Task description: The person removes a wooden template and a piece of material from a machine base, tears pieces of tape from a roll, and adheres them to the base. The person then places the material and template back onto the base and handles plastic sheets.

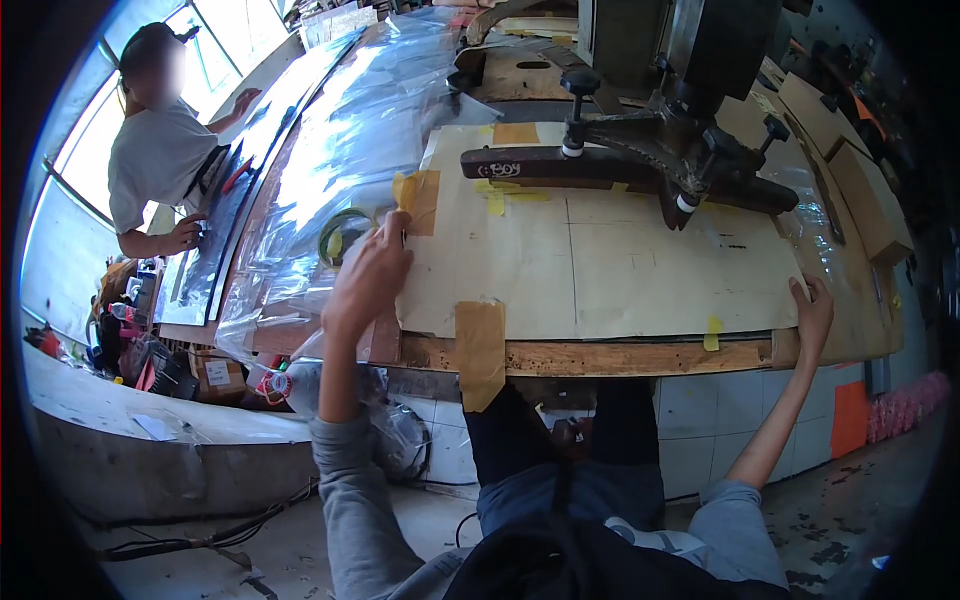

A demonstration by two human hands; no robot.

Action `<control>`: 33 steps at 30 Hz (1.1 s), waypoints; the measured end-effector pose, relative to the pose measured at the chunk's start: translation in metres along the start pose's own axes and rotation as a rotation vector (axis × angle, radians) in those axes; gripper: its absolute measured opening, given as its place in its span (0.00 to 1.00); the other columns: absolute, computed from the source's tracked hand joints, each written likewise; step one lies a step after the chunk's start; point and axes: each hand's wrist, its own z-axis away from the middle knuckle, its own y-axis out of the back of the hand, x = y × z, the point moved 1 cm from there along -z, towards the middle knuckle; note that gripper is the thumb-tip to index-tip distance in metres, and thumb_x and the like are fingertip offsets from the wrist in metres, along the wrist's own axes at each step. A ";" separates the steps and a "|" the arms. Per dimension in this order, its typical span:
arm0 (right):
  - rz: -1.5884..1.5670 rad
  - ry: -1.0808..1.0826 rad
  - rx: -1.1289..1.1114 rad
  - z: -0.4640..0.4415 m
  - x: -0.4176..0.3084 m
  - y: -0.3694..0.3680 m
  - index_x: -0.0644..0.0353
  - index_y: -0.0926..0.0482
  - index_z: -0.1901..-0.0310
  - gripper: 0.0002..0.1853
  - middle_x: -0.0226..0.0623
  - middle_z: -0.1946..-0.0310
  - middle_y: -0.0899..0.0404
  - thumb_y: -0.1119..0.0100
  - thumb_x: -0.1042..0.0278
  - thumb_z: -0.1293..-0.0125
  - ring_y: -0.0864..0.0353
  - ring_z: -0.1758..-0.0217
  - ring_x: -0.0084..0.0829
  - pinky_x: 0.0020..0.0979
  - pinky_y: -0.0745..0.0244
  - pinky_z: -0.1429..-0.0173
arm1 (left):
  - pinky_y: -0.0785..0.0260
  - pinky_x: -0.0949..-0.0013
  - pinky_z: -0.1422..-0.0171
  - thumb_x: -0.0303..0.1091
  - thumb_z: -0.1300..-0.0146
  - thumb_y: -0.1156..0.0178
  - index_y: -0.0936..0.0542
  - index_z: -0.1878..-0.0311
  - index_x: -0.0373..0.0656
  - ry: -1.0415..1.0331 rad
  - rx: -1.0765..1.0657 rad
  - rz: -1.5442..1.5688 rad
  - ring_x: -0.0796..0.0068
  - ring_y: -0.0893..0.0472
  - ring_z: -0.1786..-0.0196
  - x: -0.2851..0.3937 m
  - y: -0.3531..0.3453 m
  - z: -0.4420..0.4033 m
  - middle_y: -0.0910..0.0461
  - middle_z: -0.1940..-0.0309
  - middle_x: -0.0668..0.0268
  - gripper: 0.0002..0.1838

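A large cream sheet (640,285) lies on the worktable, with brown tape (481,350) running over its front edge. My left hand (375,270) is closed at the sheet's left edge, beside another brown tape strip (424,203); a small dark thing shows at its fingers, too small to name. At the sheet's right front corner, my right hand (813,312) pinches the edge. Above the back of the sheet is a dark curved bar (620,176) on a metal clamp head (690,135). A small yellow tape piece (712,333) sticks to the front edge.
A green tape roll (343,237) rests on clear plastic film (345,140) at the left. Beyond it, a co-worker (165,150) stands by a dark panel (240,180). A cardboard piece (868,203) stands at the right. The wooden table edge (620,356) runs before me.
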 end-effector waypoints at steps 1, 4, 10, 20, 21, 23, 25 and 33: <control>0.002 -0.004 -0.004 0.000 0.000 0.000 0.70 0.22 0.51 0.18 0.47 0.59 0.17 0.37 0.65 0.38 0.18 0.55 0.30 0.30 0.28 0.48 | 0.37 0.54 0.39 0.23 0.39 0.46 0.39 0.45 0.36 0.007 -0.087 -0.017 0.44 0.29 0.40 -0.015 -0.003 -0.009 0.26 0.51 0.45 0.20; 0.000 -0.012 -0.008 0.001 -0.001 0.000 0.70 0.22 0.52 0.18 0.46 0.60 0.17 0.37 0.65 0.38 0.18 0.56 0.30 0.30 0.28 0.49 | 0.36 0.55 0.39 0.20 0.44 0.47 0.38 0.46 0.39 -0.138 -0.005 0.000 0.45 0.29 0.40 -0.025 0.007 -0.020 0.25 0.50 0.44 0.22; -0.029 -0.024 0.013 0.004 -0.005 -0.001 0.70 0.21 0.53 0.17 0.47 0.61 0.17 0.37 0.65 0.38 0.18 0.57 0.29 0.29 0.28 0.50 | 0.41 0.45 0.33 0.23 0.54 0.33 0.51 0.28 0.48 -0.130 0.085 -0.157 0.47 0.32 0.34 -0.035 -0.005 -0.074 0.28 0.37 0.57 0.51; -0.027 -0.032 0.030 0.005 -0.011 0.001 0.70 0.20 0.54 0.17 0.47 0.63 0.16 0.36 0.66 0.40 0.17 0.60 0.30 0.30 0.27 0.51 | 0.41 0.44 0.35 0.30 0.43 0.41 0.43 0.28 0.65 0.020 0.075 -0.044 0.60 0.23 0.41 -0.060 0.001 -0.101 0.20 0.44 0.68 0.39; -0.030 -0.043 0.025 0.006 -0.011 0.000 0.69 0.20 0.54 0.17 0.47 0.63 0.16 0.36 0.65 0.40 0.17 0.60 0.31 0.30 0.27 0.51 | 0.41 0.45 0.35 0.30 0.42 0.41 0.40 0.30 0.65 -0.007 0.132 0.007 0.62 0.21 0.44 -0.070 0.003 -0.103 0.19 0.46 0.70 0.37; -0.046 -0.047 0.021 0.007 -0.013 0.000 0.69 0.20 0.54 0.17 0.46 0.63 0.16 0.36 0.65 0.41 0.16 0.59 0.31 0.30 0.27 0.51 | 0.44 0.45 0.32 0.30 0.39 0.43 0.31 0.35 0.63 -0.018 0.202 -0.248 0.63 0.22 0.43 -0.058 0.015 -0.100 0.19 0.47 0.70 0.28; -0.046 -0.046 0.018 0.008 -0.013 0.000 0.69 0.20 0.55 0.17 0.46 0.63 0.16 0.36 0.65 0.41 0.16 0.59 0.31 0.31 0.27 0.51 | 0.47 0.44 0.30 0.31 0.37 0.44 0.26 0.39 0.62 -0.009 0.172 -0.404 0.64 0.23 0.41 -0.049 0.017 -0.100 0.20 0.46 0.69 0.22; -0.047 -0.032 0.039 0.009 -0.015 0.001 0.67 0.20 0.56 0.16 0.47 0.63 0.16 0.35 0.63 0.41 0.15 0.58 0.35 0.32 0.26 0.51 | 0.53 0.46 0.24 0.46 0.31 0.48 0.35 0.33 0.42 -0.225 -0.095 -0.405 0.54 0.41 0.27 0.016 -0.011 -0.082 0.42 0.29 0.52 0.28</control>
